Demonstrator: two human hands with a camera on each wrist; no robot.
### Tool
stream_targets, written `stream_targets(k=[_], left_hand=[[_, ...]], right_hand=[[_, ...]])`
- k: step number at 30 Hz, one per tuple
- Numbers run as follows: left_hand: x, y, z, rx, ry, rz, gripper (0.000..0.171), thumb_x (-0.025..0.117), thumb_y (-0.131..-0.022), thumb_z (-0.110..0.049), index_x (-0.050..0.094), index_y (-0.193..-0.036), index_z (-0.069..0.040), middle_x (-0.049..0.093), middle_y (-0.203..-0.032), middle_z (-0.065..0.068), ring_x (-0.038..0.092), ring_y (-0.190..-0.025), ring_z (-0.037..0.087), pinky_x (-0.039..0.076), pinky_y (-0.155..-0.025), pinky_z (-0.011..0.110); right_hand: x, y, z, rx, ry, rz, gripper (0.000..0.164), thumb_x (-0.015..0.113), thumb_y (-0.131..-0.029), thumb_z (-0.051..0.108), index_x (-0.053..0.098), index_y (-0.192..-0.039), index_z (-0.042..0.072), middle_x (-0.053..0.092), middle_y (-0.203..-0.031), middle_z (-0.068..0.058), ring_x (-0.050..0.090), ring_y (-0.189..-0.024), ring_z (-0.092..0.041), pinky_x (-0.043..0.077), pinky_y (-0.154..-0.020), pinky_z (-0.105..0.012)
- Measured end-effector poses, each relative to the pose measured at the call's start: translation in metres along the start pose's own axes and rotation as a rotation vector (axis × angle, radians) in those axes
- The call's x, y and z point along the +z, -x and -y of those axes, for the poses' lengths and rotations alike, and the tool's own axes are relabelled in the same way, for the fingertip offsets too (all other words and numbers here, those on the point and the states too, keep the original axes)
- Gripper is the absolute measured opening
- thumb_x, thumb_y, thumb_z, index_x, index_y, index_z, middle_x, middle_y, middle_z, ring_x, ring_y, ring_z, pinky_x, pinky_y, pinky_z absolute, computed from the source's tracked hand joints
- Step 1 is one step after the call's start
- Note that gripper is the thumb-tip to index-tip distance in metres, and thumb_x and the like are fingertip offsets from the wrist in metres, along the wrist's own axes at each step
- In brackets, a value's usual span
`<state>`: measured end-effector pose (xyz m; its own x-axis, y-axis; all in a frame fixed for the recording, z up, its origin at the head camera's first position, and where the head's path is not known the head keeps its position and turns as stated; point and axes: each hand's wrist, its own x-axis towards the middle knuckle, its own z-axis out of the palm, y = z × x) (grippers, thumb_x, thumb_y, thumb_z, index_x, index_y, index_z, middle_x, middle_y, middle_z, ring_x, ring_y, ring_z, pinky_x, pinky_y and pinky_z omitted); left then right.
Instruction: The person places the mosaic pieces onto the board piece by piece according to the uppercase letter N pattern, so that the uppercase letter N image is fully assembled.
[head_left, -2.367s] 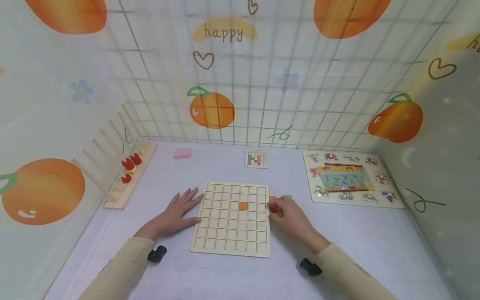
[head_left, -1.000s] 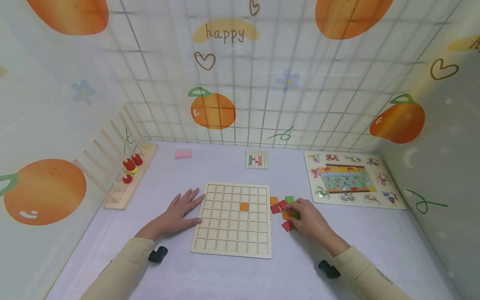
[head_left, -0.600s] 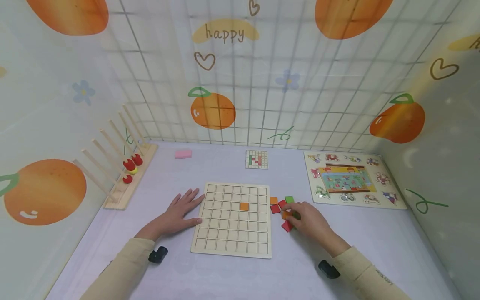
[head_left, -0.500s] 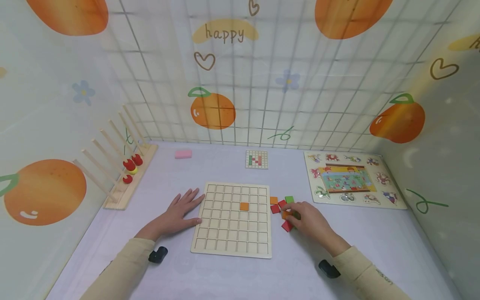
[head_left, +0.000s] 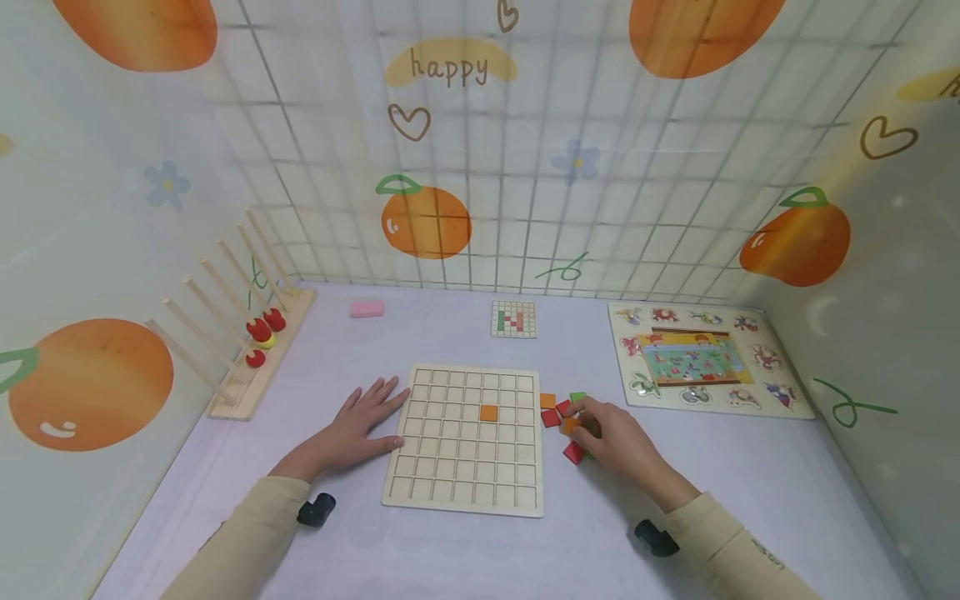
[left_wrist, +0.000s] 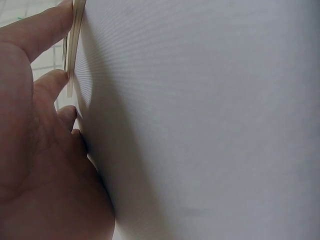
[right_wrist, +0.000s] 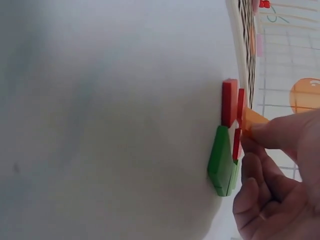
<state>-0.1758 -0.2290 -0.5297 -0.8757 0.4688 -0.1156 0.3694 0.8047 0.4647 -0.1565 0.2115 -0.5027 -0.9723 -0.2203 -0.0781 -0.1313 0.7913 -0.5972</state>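
Observation:
A pale wooden grid board (head_left: 461,487) lies on the table, with one orange square tile (head_left: 489,413) in one of its cells. My left hand (head_left: 360,429) rests spread on the table, its fingertips and thumb at the board's left edge; the left wrist view shows the fingers at that edge (left_wrist: 76,47). To the right of the board, my right hand (head_left: 617,440) pinches another orange tile (right_wrist: 254,118) between thumb and forefinger. Around it lie red tiles (head_left: 551,418), green tiles (right_wrist: 220,160) and an orange tile (head_left: 547,401); some are partly hidden under this hand.
Behind the board is a small pattern card (head_left: 513,319) with coloured squares. A pink block (head_left: 367,309) lies at the back left. On the left stands a wooden peg rack (head_left: 262,358) with red and yellow pieces. An animal picture puzzle board (head_left: 705,396) occupies the back right.
My right hand has moved from the grid board's right edge to the tiles farther right and has an orange tile pinched, shifted slightly toward the board. My left hand stays put.

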Motion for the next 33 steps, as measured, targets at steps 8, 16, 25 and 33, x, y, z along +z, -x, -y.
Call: stream_targets(k=[8,16,25,33], left_hand=[[0.0,0.0,0.001,0.006,0.004,-0.007,0.083,0.063,-0.095,-0.057,0.03,-0.162,-0.021,0.014,-0.17,0.009,0.005,-0.157,0.035,-0.001,-0.124,0.058],[0.001,0.0,0.001,0.009,0.002,-0.007,0.084,0.063,-0.095,-0.057,0.03,-0.162,-0.02,0.014,-0.17,0.009,0.005,-0.157,0.035,-0.001,-0.124,0.058],[0.0,0.0,0.0,0.004,0.008,-0.007,0.084,0.065,-0.094,-0.055,0.03,-0.162,-0.019,0.015,-0.17,0.011,0.005,-0.156,0.036,-0.001,-0.123,0.059],[-0.001,0.001,-0.002,0.003,0.009,-0.005,0.083,0.065,-0.095,-0.054,0.03,-0.162,-0.019,0.015,-0.17,0.011,0.005,-0.156,0.036,-0.001,-0.123,0.06]], right_hand=[[0.002,-0.001,0.002,-0.026,-0.05,-0.023,0.026,0.073,-0.093,0.011,0.072,-0.118,0.02,0.069,-0.1,0.006,0.057,-0.084,-0.015,0.053,-0.071,-0.028],[0.006,-0.004,0.012,-0.031,-0.069,-0.055,0.021,0.076,-0.092,0.012,0.073,-0.112,0.019,0.071,-0.098,0.004,0.058,-0.081,-0.014,0.053,-0.067,-0.025],[0.016,-0.01,0.028,-0.044,-0.11,-0.058,0.019,0.077,-0.092,0.013,0.075,-0.108,0.022,0.069,-0.089,0.01,0.055,-0.073,-0.012,0.049,-0.059,-0.024],[0.028,-0.016,0.041,-0.087,-0.13,-0.062,0.018,0.078,-0.091,0.012,0.074,-0.102,0.026,0.071,-0.099,0.011,0.06,-0.079,-0.008,0.054,-0.073,-0.026]])
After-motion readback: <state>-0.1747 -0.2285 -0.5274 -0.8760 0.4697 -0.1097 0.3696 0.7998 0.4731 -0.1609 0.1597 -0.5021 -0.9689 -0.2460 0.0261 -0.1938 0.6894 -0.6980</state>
